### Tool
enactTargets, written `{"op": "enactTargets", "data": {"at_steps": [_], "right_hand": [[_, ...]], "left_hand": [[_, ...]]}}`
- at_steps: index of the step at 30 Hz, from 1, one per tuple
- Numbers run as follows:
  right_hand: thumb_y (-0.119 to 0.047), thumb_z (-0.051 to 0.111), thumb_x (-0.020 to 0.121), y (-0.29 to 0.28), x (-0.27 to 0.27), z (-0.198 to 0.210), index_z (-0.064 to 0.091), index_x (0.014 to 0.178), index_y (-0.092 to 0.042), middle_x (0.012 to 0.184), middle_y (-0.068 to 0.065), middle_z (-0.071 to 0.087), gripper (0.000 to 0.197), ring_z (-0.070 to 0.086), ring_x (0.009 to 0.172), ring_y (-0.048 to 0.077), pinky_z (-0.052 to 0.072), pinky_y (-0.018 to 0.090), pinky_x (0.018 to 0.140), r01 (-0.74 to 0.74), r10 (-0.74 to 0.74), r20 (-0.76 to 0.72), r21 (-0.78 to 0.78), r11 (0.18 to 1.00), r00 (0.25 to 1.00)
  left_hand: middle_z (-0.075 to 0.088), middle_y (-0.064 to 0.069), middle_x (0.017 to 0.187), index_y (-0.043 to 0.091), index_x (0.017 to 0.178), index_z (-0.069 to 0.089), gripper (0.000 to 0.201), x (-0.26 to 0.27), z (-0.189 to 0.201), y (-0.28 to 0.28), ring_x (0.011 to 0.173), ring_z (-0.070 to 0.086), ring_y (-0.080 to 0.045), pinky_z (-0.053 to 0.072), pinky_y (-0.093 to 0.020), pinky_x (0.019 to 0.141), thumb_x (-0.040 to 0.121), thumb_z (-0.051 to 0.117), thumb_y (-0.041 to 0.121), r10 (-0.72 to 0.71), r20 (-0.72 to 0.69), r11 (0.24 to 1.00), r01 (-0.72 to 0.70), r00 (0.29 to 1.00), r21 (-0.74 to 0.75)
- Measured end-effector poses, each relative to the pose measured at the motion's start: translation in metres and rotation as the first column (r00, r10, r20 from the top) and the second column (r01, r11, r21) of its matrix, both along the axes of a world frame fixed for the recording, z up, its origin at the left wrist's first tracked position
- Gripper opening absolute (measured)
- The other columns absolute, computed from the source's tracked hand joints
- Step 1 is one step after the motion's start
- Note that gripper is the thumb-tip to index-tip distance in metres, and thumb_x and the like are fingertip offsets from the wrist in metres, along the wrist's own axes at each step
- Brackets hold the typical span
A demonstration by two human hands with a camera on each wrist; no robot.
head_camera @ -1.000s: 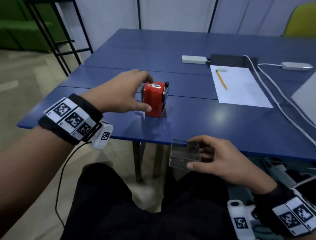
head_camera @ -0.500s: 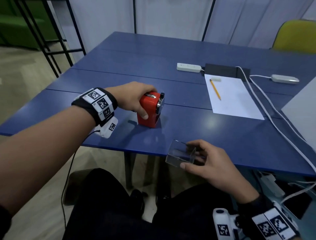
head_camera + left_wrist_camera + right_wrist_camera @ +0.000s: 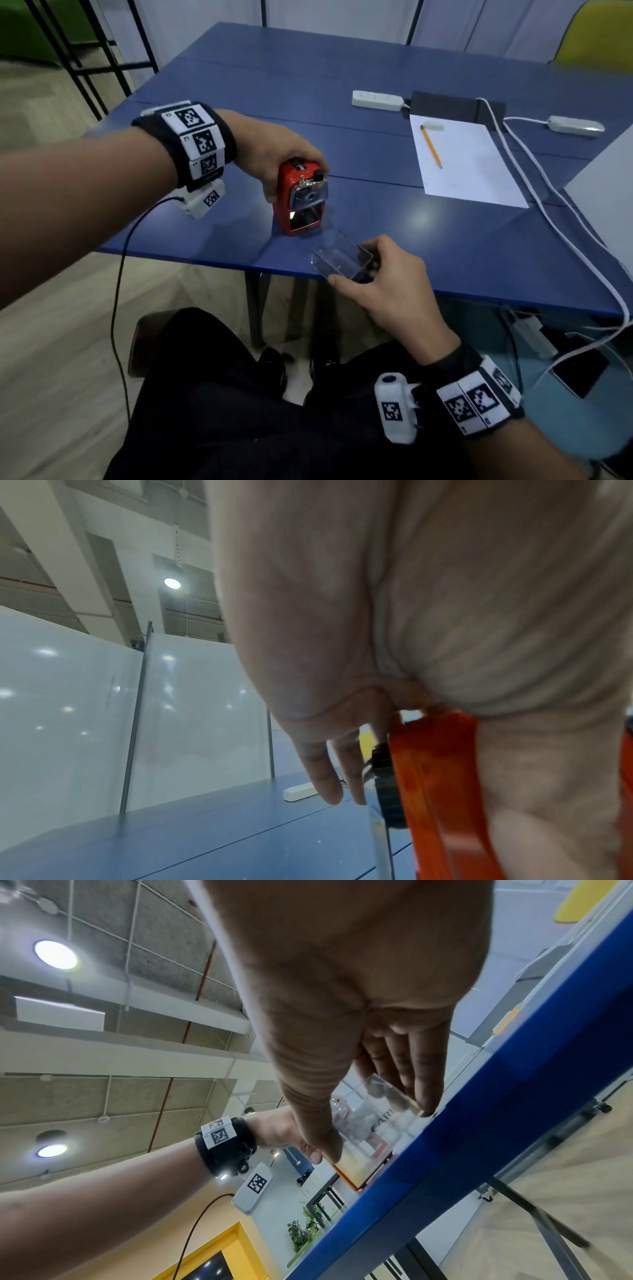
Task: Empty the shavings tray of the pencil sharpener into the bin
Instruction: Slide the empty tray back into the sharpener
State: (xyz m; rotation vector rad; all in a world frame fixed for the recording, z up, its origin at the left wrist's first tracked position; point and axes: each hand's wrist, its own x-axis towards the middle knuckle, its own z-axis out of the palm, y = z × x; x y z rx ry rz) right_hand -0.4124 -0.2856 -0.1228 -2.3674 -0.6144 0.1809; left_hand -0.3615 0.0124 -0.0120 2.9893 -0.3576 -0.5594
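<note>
Left hand (image 3: pixel 274 154) grip clamped around red pencil sharpener (image 3: pixel 301 198) on table (image 3: pixel 428 236); right hand (image 3: pixel 387 284) grip pinches clear shavings tray (image 3: pixel 339 262) just before the sharpener.

My left hand (image 3: pixel 274 154) sits on top of the red metal pencil sharpener (image 3: pixel 301 202), which stands on the blue desk (image 3: pixel 394 212) near its front edge. Just right of it, over that front edge, my right hand (image 3: pixel 387 284) holds the clear plastic shavings tray (image 3: pixel 340 260). Toward the desk's back right lies a white paper sheet (image 3: pixel 469 164) with a yellow pencil (image 3: pixel 431 146) on it.
</note>
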Motion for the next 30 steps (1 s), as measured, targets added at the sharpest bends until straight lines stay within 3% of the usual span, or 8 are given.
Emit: {"op": "enactTargets", "data": {"at_steps": [2, 4, 9, 15, 19, 30], "right_hand": [[-0.063, 0.090, 0.073, 0.005, -0.002, -0.002, 0.063, 0.118, -0.027, 0.106, -0.010, 0.073, 0.063, 0.071, 0.096, 0.013, 0.061, 0.032, 0.079, 0.025, -0.025, 0.026, 0.007, 1.000, 0.999], [-0.065, 0.089, 0.073, 0.011, -0.005, -0.002, 0.061, 0.113, -0.027, 0.102, -0.009, 0.072, 0.062, 0.071, 0.094, 0.016, 0.062, 0.039, 0.081, 0.040, -0.041, 0.047, 0.013, 0.999, 0.998], [-0.069, 0.087, 0.073, 0.034, -0.005, 0.002, 0.054, 0.103, -0.027, 0.096, -0.008, 0.068, 0.061, 0.066, 0.088, 0.018, 0.050, 0.033, 0.074, 0.053, -0.054, 0.106, 0.008, 0.999, 0.993], [-0.068, 0.086, 0.073, 0.057, 0.005, 0.007, 0.055, 0.104, -0.024, 0.103, -0.002, 0.072, 0.062, 0.066, 0.095, 0.023, 0.050, 0.036, 0.074, 0.059, -0.057, 0.110, -0.018, 0.998, 0.992], [-0.070, 0.085, 0.073, 0.059, 0.008, 0.006, 0.057, 0.111, -0.023, 0.108, 0.000, 0.073, 0.067, 0.069, 0.100, 0.024, 0.061, 0.041, 0.083, 0.069, -0.065, 0.109, -0.030, 0.997, 0.992], [-0.074, 0.085, 0.074, 0.065, 0.012, 0.005, 0.053, 0.108, -0.025, 0.107, -0.003, 0.071, 0.068, 0.066, 0.096, 0.019, 0.056, 0.035, 0.076, 0.084, -0.077, 0.117, -0.059, 0.995, 0.990]], "left_hand": [[0.058, 0.010, 0.126, 0.042, 0.135, 0.052, 0.093, 0.000, -0.002, -0.002, 0.114, 0.060, -0.022, 0.052, -0.049, 0.098, 0.059, 0.097, 0.014, -0.003, -0.006, 1.000, 0.003, 1.000, 0.008], [0.058, 0.008, 0.123, 0.039, 0.134, 0.052, 0.092, 0.000, -0.006, -0.003, 0.112, 0.060, -0.024, 0.052, -0.048, 0.096, 0.058, 0.096, 0.011, -0.003, 0.009, 1.000, 0.002, 1.000, 0.007], [0.060, 0.007, 0.119, 0.041, 0.130, 0.050, 0.093, -0.004, -0.011, -0.005, 0.106, 0.063, -0.024, 0.054, -0.049, 0.093, 0.054, 0.098, 0.014, 0.009, 0.033, 1.000, -0.009, 0.999, -0.003], [0.060, 0.006, 0.120, 0.038, 0.132, 0.050, 0.094, -0.005, -0.008, -0.009, 0.108, 0.062, -0.025, 0.053, -0.050, 0.094, 0.056, 0.098, 0.011, 0.021, 0.029, 1.000, -0.021, 0.999, 0.016], [0.060, 0.007, 0.120, 0.038, 0.132, 0.049, 0.094, -0.006, -0.007, -0.009, 0.108, 0.062, -0.025, 0.054, -0.051, 0.093, 0.056, 0.098, 0.012, 0.017, 0.027, 1.000, -0.017, 1.000, 0.023], [0.057, 0.005, 0.122, 0.036, 0.134, 0.048, 0.093, -0.008, -0.006, -0.010, 0.109, 0.060, -0.026, 0.054, -0.052, 0.094, 0.059, 0.097, 0.012, 0.024, 0.017, 0.999, -0.025, 1.000, 0.026]]}}
